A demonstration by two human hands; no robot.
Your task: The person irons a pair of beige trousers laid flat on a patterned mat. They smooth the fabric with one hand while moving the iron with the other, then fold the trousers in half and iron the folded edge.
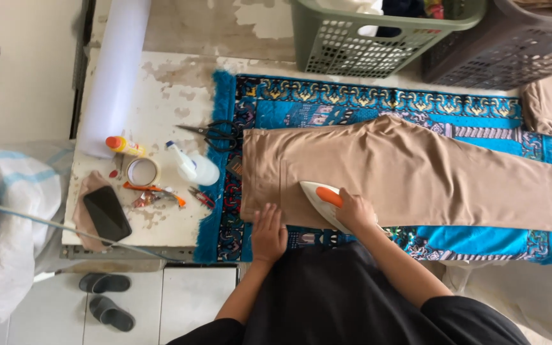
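Person seen from above, head camera. Wears a black garment covering torso and lap; fabric is plain, matte, with soft folds and no visible print or seams. Sleeves are short and black, ending above the elbows. Forearms bare. Left hand [268, 234] and right hand [354, 210] are bare: no gloves, rings, watch or bracelets visible.

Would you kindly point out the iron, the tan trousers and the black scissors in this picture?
iron [317, 195]: head view, on its white body ahead of the orange handle.
tan trousers [416, 169]: head view, on the middle of the flat leg.
black scissors [222, 132]: head view, on the handle loops.
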